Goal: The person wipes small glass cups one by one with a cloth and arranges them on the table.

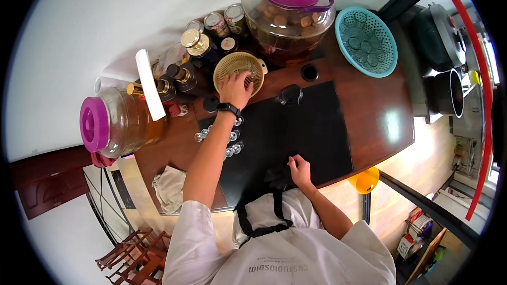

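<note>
My left hand [236,91], with a black band on its wrist, reaches over the near rim into a round beige plastic basket [257,59]. Its thumb and fingers are apart, though the fingertips are partly hidden. Near the front edge of the table my right hand [300,171] is closed; what it holds, if anything, is hidden. Beside it lies a dark, crumpled-looking thing [277,178] on the black mat [317,132]. Several small clear glass cups [232,150] stand below my left forearm. A small dark glass pitcher [290,95] sits on the mat's far part.
A large purple-lidded jar [285,31] stands at the back, beside a turquoise basket [343,34] of glass pieces. Cans [215,24] and dark bottles [185,76] crowd the back left. Another purple-lidded jar [124,119] and a cloth [170,189] are at left. A round black piece [309,73] lies nearby.
</note>
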Demonstrator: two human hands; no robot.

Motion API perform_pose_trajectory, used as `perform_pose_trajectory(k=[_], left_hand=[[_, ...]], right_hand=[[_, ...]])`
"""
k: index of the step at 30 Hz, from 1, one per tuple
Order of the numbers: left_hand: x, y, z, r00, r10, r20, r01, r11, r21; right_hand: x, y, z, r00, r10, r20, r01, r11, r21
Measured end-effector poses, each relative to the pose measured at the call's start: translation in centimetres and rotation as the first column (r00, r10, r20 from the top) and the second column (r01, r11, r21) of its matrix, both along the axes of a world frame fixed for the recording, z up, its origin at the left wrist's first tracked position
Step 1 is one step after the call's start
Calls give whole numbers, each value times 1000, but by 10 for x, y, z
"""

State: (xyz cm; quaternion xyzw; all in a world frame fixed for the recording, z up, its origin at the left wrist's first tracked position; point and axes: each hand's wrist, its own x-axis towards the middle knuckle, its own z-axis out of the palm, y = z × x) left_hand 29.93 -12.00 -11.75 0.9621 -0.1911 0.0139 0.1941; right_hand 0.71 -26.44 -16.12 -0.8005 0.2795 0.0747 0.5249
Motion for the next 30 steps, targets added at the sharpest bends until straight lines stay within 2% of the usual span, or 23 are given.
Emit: perform_pose_trajectory(k=[1,4,7,8,11,12,13,15,17,18,19,21,23,24,25,27,29,30], left_hand=[[7,-4,-6,1000,-5,-5,5,1000,-10],[19,-13,-10,976,34,-214,-24,998,50],[20,-12,-7,988,36,-153,-30,999,42],[15,-9,-6,998,12,-65,-15,999,-48],[-10,3,21,1000,25,11,-20,951,-308],[-22,8,33,999,42,-4,-40,913,-407],[-33,15,42,998,-1,67,35,865,-501],[-67,26,62,991,-56,-122,-55,660,-749],[-101,42,57,980,-157,-126,-47,432,-900],[-122,49,58,960,-188,-207,-133,344,-929],[-144,48,70,946,-149,-287,-249,227,-941],[-175,54,71,967,-136,-217,-198,144,-970],[-206,70,65,936,-130,-326,-281,282,-918],[-220,77,57,930,-154,-335,-277,308,-910],[-232,80,61,934,-145,-325,-271,305,-913],[-255,83,72,894,-207,-398,-328,302,-895],[-271,83,85,909,-197,-367,-293,322,-900],[-279,83,89,887,-223,-405,-307,373,-876]], right_hand=[[1,-1,0,1000,-5,-5,5,1000,-10],[1,0,1,1000,-4,7,4,1000,14],[0,0,-5,999,-29,-13,30,998,52],[-2,0,-4,1000,-29,-10,29,998,52],[0,-1,5,997,78,-2,-78,996,31],[-5,-1,-3,993,102,67,-104,994,33],[-4,-2,-3,982,126,140,-132,991,33],[-4,-1,1,978,161,131,-172,982,74],[-3,2,11,972,162,170,-179,979,93],[-1,5,19,967,174,185,-193,977,89],[0,9,29,966,136,219,-166,978,129],[2,16,47,959,102,265,-148,976,162],[5,21,65,930,-87,356,-66,915,397],[5,21,77,938,-102,332,-70,881,468],[5,22,91,935,-92,341,-84,880,467],[2,25,122,910,-184,373,-97,778,621],[-3,31,147,900,-161,406,-158,747,646],[-5,36,161,874,-167,456,-208,720,662]])
